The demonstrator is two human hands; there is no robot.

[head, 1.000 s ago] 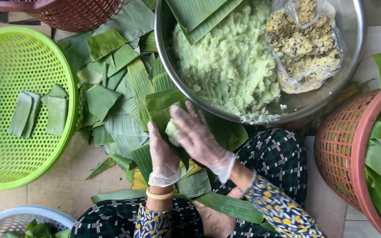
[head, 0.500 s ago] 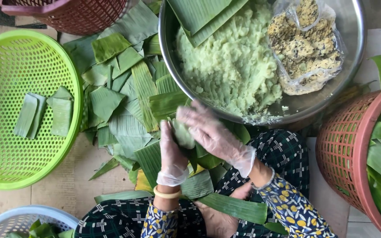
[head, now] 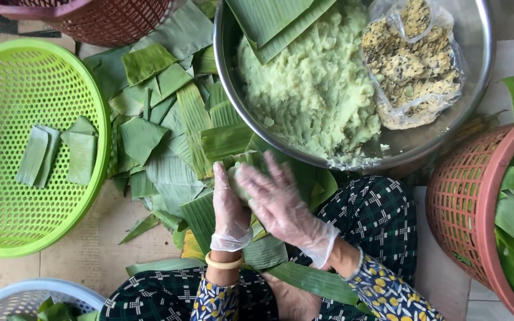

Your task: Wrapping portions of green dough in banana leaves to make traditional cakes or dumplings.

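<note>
A steel bowl (head: 352, 154) of green dough is set just beyond the hands. A dough lump (head: 240, 181) is pressed between the left hand (head: 228, 208) and right hand (head: 281, 205), fingers closed on it; sticking to the gloves or slipping onto the leaves (head: 174, 137) is judged possible.

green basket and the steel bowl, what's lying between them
A loose pile of cut banana leaf pieces covers the floor between green basket and steel bowl, in the head view.

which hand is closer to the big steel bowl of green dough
Right. The right hand lies just below the steel bowl's near rim, fingertips almost at it. The left hand sits beside it, further out over the cut leaves, both closed around a small green lump.
</note>
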